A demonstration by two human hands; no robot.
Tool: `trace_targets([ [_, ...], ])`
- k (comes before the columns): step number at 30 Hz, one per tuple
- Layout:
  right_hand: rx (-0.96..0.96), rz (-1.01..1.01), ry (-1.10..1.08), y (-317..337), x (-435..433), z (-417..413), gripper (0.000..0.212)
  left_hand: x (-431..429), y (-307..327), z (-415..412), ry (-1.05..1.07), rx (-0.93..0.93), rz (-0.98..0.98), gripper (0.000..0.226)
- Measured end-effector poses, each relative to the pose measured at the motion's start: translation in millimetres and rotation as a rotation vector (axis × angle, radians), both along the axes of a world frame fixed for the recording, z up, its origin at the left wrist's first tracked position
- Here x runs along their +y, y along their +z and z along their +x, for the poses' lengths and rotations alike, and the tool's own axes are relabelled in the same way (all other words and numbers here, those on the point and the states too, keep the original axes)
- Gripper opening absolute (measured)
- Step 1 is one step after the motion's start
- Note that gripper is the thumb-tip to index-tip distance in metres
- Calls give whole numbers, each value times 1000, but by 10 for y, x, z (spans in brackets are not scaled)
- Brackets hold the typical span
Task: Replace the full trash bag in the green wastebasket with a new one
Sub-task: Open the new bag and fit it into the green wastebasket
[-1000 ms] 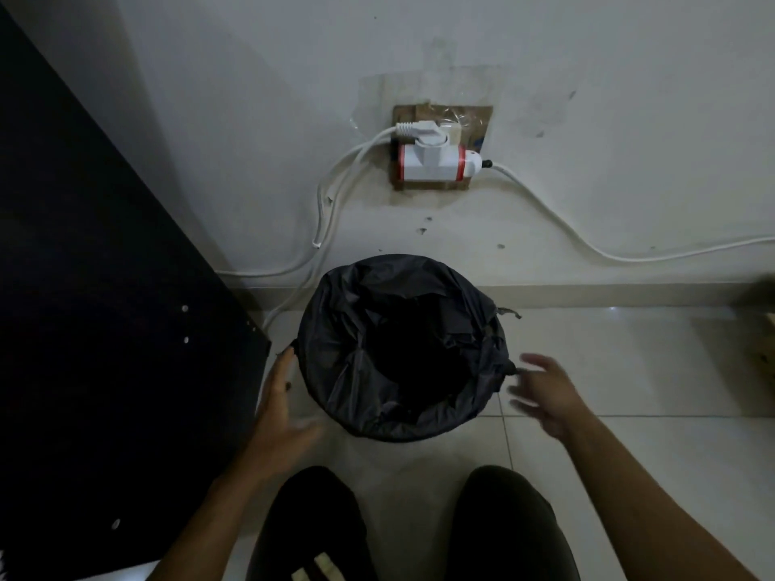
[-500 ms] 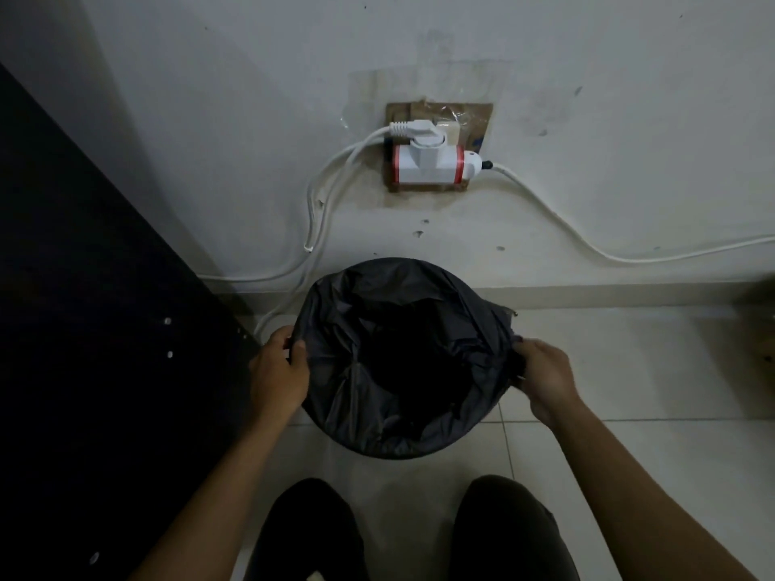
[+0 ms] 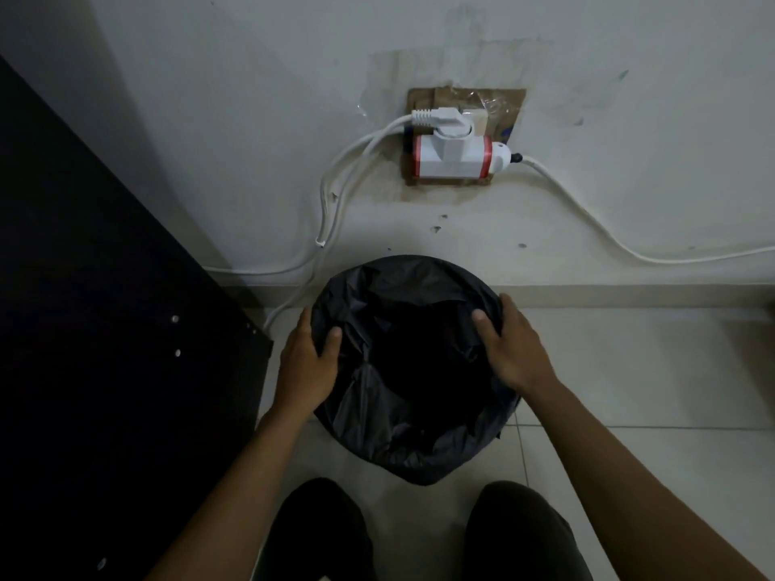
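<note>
A black trash bag (image 3: 402,304) lines a round wastebasket that stands on the tiled floor against the wall. The bag's plastic covers the basket all round, so no green shows. My left hand (image 3: 308,362) grips the bag's left rim, thumb inside the opening and fingers outside. On the right rim my right hand (image 3: 509,350) holds the bag the same way. The bag's inside is dark and I cannot tell what it holds.
A dark cabinet panel (image 3: 105,329) stands close on the left. A white plug adapter (image 3: 451,157) sits on the wall above the bag, with white cables (image 3: 331,211) trailing down left and another running right. My knees (image 3: 318,534) are below the basket. Pale floor tiles (image 3: 650,371) extend to the right.
A second ago both hands hovered open beside the bag. They closed onto its sides, and now their thumbs have moved over the rim into the opening.
</note>
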State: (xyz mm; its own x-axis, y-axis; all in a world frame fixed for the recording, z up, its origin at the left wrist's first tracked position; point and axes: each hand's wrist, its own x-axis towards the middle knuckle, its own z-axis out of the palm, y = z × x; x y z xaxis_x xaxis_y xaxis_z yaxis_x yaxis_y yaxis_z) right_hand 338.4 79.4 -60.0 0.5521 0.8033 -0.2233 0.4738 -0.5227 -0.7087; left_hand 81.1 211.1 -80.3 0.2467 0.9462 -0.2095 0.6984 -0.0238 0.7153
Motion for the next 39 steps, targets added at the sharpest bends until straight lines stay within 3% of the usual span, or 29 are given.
trace_targets([
  [2,177,0,-97,-38,3,94,70,41,-74,-47,93,-96,-84,52],
  [5,798,31,-324,-87,-59,238,76,-39,-81,-117,308,-515,-521,58],
  [6,889,42,-369,-102,-74,232,73,-78,-82,-131,359,-604,-614,59],
  [8,747,46,-399,-80,-68,187,61,-97,-51,-121,369,-614,-660,62],
  [10,232,105,-347,-87,-89,204,44,-19,-40,-159,313,-458,-449,60],
  [12,-229,297,-250,11,-127,180,25,40,-18,-244,281,-285,-37,47],
  [13,-334,378,-115,74,-129,93,23,12,35,-258,200,-192,218,37],
  [15,-367,348,307,150,-71,-136,24,-98,194,-148,-210,-75,640,21],
  [17,-473,60,680,99,38,-287,28,-237,309,57,-656,150,596,25],
  [20,-771,-429,767,144,195,-177,25,-188,350,115,-876,785,239,57],
  [22,-773,-608,767,134,218,-94,33,-107,398,78,-941,979,110,83],
  [24,-726,-601,816,129,226,-106,38,-99,417,88,-985,984,70,85],
  [27,-640,-149,758,125,235,-127,32,-82,432,139,-813,674,257,57],
  [29,-816,94,610,140,286,-53,39,1,419,191,-675,522,483,54],
  [32,-906,-170,575,103,418,55,67,190,338,264,-682,650,430,65],
  [34,-782,-315,557,-21,503,171,69,357,241,287,-648,682,305,73],
  [37,-509,-194,441,-5,559,242,59,590,137,221,-570,514,141,78],
  [39,-432,-161,366,17,607,248,61,648,67,177,-571,502,85,79],
])
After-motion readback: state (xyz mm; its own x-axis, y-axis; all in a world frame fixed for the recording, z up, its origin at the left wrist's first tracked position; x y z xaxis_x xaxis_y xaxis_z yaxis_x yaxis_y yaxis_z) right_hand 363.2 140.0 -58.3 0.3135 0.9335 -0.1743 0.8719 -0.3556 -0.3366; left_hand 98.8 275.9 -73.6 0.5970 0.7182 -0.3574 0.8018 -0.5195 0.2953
